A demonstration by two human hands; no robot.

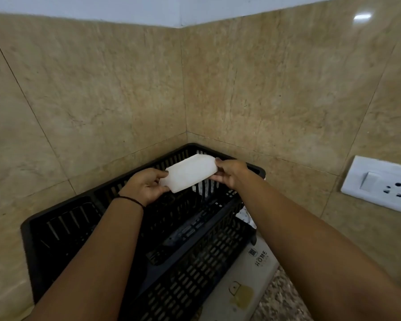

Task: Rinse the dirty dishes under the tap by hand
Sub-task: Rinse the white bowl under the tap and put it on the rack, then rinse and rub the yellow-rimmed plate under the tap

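Observation:
A white translucent plastic container (188,173), rectangular with rounded corners, hangs over the far end of a black slotted dish basket (56,230). My left hand (144,185) grips its near left end, thumb and fingers curled round the edge. My right hand (229,172) pinches its right end. The container is tilted, its right end higher. No tap or sink is in view.
The basket stands in a corner of beige tiled walls (102,89). A printed mat (248,286) lies under it at the right on a speckled counter (285,297). A white switch and socket plate (380,184) sits on the right wall.

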